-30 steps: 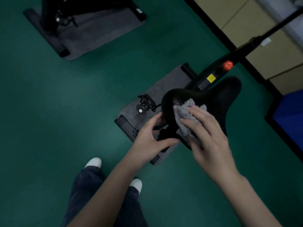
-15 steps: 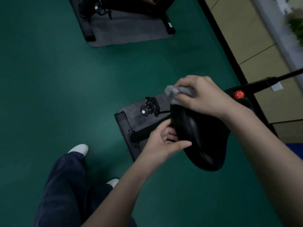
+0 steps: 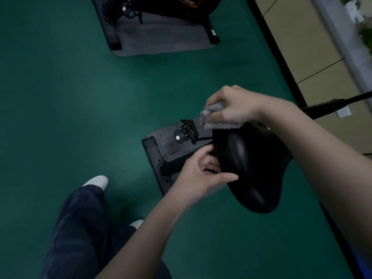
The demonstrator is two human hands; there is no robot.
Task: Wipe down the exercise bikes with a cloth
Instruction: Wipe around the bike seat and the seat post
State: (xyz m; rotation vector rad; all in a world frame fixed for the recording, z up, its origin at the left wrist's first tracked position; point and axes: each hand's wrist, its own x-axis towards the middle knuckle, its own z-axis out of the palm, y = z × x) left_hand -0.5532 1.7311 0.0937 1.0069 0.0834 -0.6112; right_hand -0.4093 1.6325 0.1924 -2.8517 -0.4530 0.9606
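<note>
- Since a second ago, the cloth (image 3: 213, 114) has been lifted off the top of the saddle (image 3: 251, 164), where it was pressed flat. It is now bunched at the saddle's far end, and little has shifted in the last half second.
- The top is judged wiped; the end and sides look to be next.
- The saddle's left edge is held by the left hand (image 3: 198, 174), with the fingers curled under it and the thumb laid along its side.
- The cloth is gripped by the right hand (image 3: 231, 106) in curled fingers and touches the saddle's far end.
- Lettering that seems to read "HANMA" is seen on the far bike (image 3: 161, 9).
- A yellow sticker (image 3: 268, 128) beside the saddle is too small to be read.
</note>
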